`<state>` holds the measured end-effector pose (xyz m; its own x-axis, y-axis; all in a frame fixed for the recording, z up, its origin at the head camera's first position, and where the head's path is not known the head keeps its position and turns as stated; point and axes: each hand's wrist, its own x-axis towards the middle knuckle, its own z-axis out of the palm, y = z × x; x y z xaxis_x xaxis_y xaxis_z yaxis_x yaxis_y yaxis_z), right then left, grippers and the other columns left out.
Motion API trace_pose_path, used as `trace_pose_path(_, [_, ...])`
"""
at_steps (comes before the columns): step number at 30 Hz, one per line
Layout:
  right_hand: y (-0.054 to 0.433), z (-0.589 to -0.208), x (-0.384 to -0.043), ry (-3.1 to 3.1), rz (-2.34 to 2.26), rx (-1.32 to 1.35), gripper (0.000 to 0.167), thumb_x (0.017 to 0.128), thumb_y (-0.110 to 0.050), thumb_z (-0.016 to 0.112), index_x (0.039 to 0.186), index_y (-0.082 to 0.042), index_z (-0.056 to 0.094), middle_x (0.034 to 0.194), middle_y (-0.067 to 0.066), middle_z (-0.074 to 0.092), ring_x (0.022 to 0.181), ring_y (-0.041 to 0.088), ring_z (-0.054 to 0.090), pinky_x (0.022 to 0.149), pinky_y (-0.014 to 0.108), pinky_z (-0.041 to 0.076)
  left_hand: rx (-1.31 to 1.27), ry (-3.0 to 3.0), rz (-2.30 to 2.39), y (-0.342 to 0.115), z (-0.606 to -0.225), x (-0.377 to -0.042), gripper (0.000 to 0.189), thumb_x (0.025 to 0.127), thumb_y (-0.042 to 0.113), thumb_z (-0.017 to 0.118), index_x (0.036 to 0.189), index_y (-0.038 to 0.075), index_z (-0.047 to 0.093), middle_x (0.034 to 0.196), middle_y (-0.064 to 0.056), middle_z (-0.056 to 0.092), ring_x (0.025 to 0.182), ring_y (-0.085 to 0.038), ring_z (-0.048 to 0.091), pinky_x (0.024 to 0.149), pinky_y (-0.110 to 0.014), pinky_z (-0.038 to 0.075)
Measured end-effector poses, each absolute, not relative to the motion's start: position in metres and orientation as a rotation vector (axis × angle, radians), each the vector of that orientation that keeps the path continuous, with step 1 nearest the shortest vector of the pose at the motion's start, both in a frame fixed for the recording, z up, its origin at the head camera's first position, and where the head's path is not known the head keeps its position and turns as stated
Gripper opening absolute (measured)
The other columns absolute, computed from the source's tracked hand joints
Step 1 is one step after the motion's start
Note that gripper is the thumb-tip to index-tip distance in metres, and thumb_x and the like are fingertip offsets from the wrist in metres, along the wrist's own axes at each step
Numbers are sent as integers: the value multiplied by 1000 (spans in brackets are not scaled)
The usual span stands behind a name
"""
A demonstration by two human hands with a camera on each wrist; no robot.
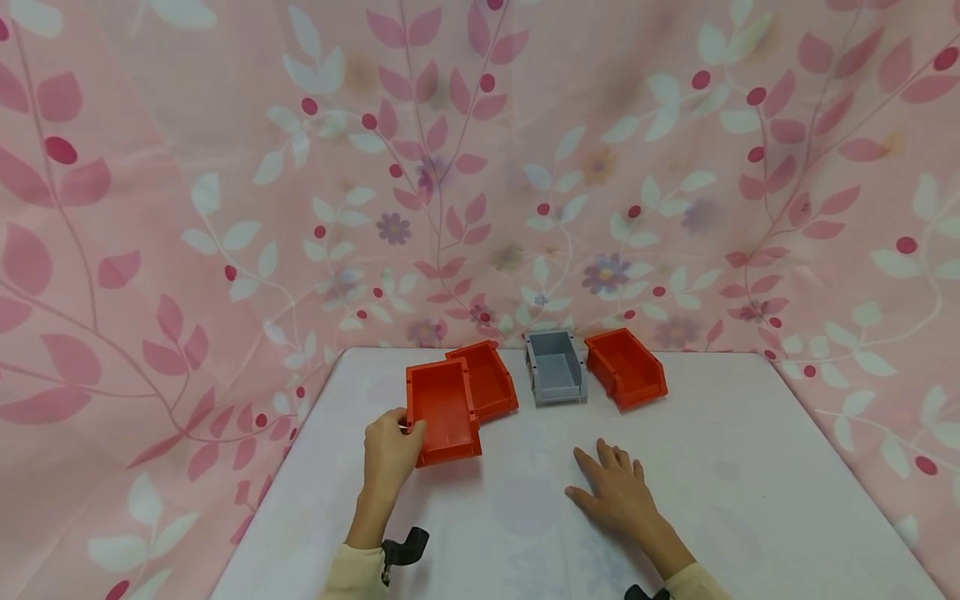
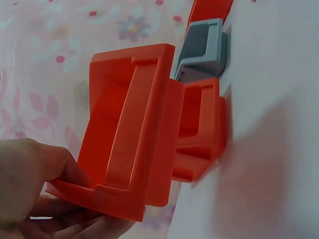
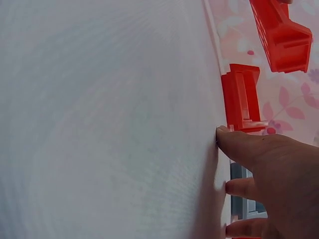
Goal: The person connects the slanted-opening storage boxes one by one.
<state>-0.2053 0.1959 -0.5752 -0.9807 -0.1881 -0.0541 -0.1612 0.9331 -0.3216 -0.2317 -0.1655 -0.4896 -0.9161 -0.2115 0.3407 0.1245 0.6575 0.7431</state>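
A red plastic storage bin is held by its left side wall in my left hand. Thumb and fingers pinch that wall; in the left wrist view the bin is raised above the table and nothing shows inside it. Just behind it, a second red bin stands on the table, partly covered by the held one. My right hand holds nothing, its fingers spread low at the tabletop; whether the fingertips touch it I cannot tell.
A grey bin stands at the back middle of the white-covered table. Right of it sits another red bin, turned at an angle. Behind the table hangs a pink floral cloth.
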Motion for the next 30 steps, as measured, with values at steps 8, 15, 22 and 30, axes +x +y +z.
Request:
trace_pose_path(8, [196,-574,-206,3006,-494,-284,73,92,-53,73,151,-14,56,156,29,40,139,57,35,106,81,22,51,-2501,-1211,-147,-495,-212,13,90,6,72,98,-4,75,84,-11,70,70,-22,67,57,-37,61])
trace_pose_path(15, [197,-578,-206,3004,-492,-276,74,91,-54,74,152,-15,56,157,28,40,140,56,35,106,81,22,53,-2539,-1249,-133,-508,-200,16,91,8,73,101,-4,75,85,-9,69,70,-20,66,58,-33,61])
trace_pose_path(22, [196,-578,-205,3007,-491,-277,75,90,-55,74,150,-14,57,156,29,41,138,57,36,105,82,23,13,-2565,-1212,-118,-524,-185,10,88,4,75,96,-3,73,80,-5,66,67,-17,61,58,-30,59])
trace_pose_path(30, [196,-578,-205,3019,-487,-267,75,89,-55,75,150,-14,58,155,29,41,138,56,36,105,82,23,-1,-2620,-1213,-104,-539,-177,5,86,3,73,85,4,68,74,1,57,65,-15,54,54,-25,52])
